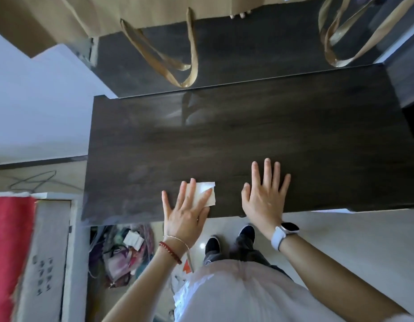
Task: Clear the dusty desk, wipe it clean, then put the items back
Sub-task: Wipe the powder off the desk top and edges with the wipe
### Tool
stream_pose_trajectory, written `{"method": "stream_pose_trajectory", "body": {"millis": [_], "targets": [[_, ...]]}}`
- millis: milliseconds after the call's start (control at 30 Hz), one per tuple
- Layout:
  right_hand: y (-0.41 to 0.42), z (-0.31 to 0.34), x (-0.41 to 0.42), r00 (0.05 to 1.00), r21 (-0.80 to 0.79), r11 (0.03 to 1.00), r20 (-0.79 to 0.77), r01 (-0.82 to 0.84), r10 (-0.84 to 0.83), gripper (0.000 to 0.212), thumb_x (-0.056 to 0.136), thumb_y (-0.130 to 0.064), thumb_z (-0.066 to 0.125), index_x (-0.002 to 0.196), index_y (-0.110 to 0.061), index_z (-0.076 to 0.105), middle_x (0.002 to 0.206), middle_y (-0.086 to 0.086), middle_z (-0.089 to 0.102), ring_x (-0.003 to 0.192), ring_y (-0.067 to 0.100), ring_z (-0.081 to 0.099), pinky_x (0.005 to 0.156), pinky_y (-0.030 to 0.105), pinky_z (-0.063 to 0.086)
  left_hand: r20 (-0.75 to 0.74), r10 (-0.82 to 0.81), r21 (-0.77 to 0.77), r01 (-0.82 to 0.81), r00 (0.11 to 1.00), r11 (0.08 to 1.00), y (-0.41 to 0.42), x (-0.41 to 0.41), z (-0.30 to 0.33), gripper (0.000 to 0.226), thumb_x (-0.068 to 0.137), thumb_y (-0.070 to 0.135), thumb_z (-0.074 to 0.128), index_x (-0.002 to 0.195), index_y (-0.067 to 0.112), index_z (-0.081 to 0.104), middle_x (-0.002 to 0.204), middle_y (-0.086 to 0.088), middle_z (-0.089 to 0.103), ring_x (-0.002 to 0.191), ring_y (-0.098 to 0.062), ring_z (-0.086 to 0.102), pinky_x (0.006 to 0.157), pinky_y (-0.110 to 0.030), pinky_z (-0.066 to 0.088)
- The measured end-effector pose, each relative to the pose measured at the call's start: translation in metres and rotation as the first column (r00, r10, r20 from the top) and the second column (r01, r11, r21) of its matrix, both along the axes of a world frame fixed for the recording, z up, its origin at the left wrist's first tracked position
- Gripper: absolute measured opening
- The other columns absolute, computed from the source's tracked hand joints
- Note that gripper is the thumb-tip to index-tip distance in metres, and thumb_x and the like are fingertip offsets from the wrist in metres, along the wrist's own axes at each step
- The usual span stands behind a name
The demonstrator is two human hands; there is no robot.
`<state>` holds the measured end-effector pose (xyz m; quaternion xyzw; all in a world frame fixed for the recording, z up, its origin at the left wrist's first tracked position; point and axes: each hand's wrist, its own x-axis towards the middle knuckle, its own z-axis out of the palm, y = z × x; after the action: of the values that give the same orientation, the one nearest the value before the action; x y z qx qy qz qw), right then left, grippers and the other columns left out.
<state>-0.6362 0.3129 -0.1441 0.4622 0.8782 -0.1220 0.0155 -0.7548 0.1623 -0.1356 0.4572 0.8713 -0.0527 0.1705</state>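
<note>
Wiping cloth: a small pale folded paper tissue [207, 194] lies flat on the dark wood-grain surface [236, 140], close to its near edge and a little left of the person's middle line.
Left hand: the left hand [185, 211] lies flat on the tissue with fingers straight and spread, pressing it down; nothing is curled round it. A red bead bracelet and a thin chain sit on that wrist.
Right hand: the right hand [265, 194] rests palm down on the bare wood just beside the tissue, fingers spread, holding nothing. A white smartwatch [286, 231] is on that wrist.
Key relation: the tissue sits under the left fingers, so the left hand is plainly the working one; the right lies to the tissue's right, near but apart. The tissue's longer side runs roughly across the surface, left to right.
Unwiped reach: most of the top stretches away from and to the right of the tissue, so a stroke would likely push outward or sideways from the near edge.
Stage: no items stand on the top, so clearing looks done and wiping seems to be in hand; whether dust remains I cannot tell, though faint smears show.
Farther off: brown paper bags with ribbon handles [178, 59] rest on the raised ledge behind.
Below: a red cloth and clutter lie on the floor at left.
</note>
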Motion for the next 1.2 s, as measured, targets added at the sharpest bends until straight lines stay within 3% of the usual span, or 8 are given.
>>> {"method": "stream_pose_trajectory", "body": {"millis": [100, 233, 300, 467, 633, 867, 1067, 1200], "targets": [[-0.021, 0.001, -0.011, 0.999, -0.006, 0.999, 0.011, -0.036, 0.036, 0.056, 0.083, -0.033, 0.029, 0.134, -0.012, 0.04, 0.143, 0.019, 0.038, 0.134, 0.041, 0.029, 0.105, 0.064, 0.018, 0.008, 0.33, 0.042, -0.33, 0.944, 0.943, -0.05, -0.041, 0.0, 0.047, 0.094, 0.047, 0.014, 0.14, 0.04, 0.019, 0.156, -0.003, 0.009, 0.143, -0.021, 0.003, 0.109, -0.061, -0.007], [-0.047, 0.001, -0.023, 0.998, -0.007, 0.998, 0.004, -0.056, 0.056, 0.055, 0.083, -0.031, 0.03, 0.133, -0.012, 0.041, 0.143, 0.019, 0.039, 0.133, 0.041, 0.03, 0.105, 0.064, 0.018, 0.04, 0.693, 0.105, -0.692, 0.72, 0.714, -0.096, -0.084, 0.003, 0.046, 0.096, 0.036, 0.023, 0.141, 0.04, 0.013, 0.156, -0.005, 0.001, 0.143, -0.022, -0.005, 0.109, -0.062, -0.007], [-0.058, 0.001, -0.024, 0.999, -0.01, 0.999, -0.01, -0.053, 0.053, 0.052, 0.083, -0.027, 0.037, 0.132, -0.011, 0.043, 0.142, 0.02, 0.04, 0.133, 0.041, 0.032, 0.104, 0.064, 0.019, 0.043, 0.715, 0.116, -0.714, 0.698, 0.69, -0.1, -0.084, -0.002, 0.046, 0.096, 0.036, 0.022, 0.141, 0.038, 0.013, 0.156, -0.007, 0.001, 0.143, -0.024, -0.005, 0.11, -0.062, -0.006], [-0.076, 0.001, -0.025, 0.998, -0.027, 0.999, -0.053, -0.017, 0.016, 0.051, 0.082, -0.02, 0.041, 0.131, -0.008, 0.045, 0.142, 0.02, 0.04, 0.132, 0.041, 0.033, 0.104, 0.065, 0.021, 0.021, 0.457, 0.143, -0.455, 0.889, 0.879, -0.1, -0.035, -0.006, 0.052, 0.09, 0.046, 0.008, 0.142, 0.037, 0.015, 0.156, -0.008, 0.003, 0.143, -0.028, -0.003, 0.108, -0.059, -0.011], [-0.094, -0.001, -0.035, 0.995, -0.055, 0.998, -0.091, 0.03, -0.035, 0.05, 0.088, -0.012, 0.047, 0.137, -0.008, 0.037, 0.149, 0.015, 0.029, 0.14, 0.035, 0.019, 0.109, 0.061, 0.008, 0.066, 0.315, 0.141, -0.321, 0.947, 0.936, -0.103, -0.032, -0.003, 0.057, 0.086, 0.05, -0.001, 0.139, 0.042, 0.018, 0.156, 0.0, 0.005, 0.143, -0.021, -0.003, 0.103, -0.054, -0.021], [-0.115, 0.004, -0.039, 0.996, -0.066, 0.997, -0.078, -0.037, 0.032, 0.051, 0.087, -0.011, 0.049, 0.137, -0.009, 0.037, 0.15, 0.016, 0.027, 0.14, 0.036, 0.017, 0.109, 0.06, 0.009, 0.06, 0.668, 0.17, -0.667, 0.742, 0.726, -0.162, -0.103, -0.002, 0.045, 0.095, 0.033, 0.02, 0.14, 0.028, 0.02, 0.156, -0.004, 0.008, 0.143, -0.021, 0.001, 0.11, -0.062, -0.008], [-0.113, 0.016, -0.023, 0.991, -0.148, 0.987, -0.126, -0.066, 0.047, 0.047, 0.088, -0.006, 0.046, 0.134, -0.007, 0.041, 0.149, 0.014, 0.029, 0.14, 0.032, 0.019, 0.111, 0.054, 0.013, 0.084, 0.243, 0.223, -0.256, 0.966, 0.941, -0.093, -0.037, -0.005, 0.064, 0.084, 0.043, 0.006, 0.138, 0.02, 0.031, 0.154, -0.004, 0.016, 0.143, -0.024, 0.009, 0.109, -0.052, -0.011], [-0.105, 0.028, 0.013, 0.98, -0.193, 0.98, -0.181, 0.05, -0.086, 0.041, 0.088, -0.004, 0.047, 0.129, -0.001, 0.047, 0.14, 0.02, 0.043, 0.134, 0.036, 0.032, 0.11, 0.047, 0.025, 0.073, -0.285, 0.243, 0.26, 0.956, 0.934, -0.037, 0.015, 0.004, 0.041, 0.088, 0.02, 0.039, 0.129, 0.019, 0.045, 0.148, -0.005, 0.034, 0.137, -0.026, 0.03, 0.112, -0.055, 0.012]]}}
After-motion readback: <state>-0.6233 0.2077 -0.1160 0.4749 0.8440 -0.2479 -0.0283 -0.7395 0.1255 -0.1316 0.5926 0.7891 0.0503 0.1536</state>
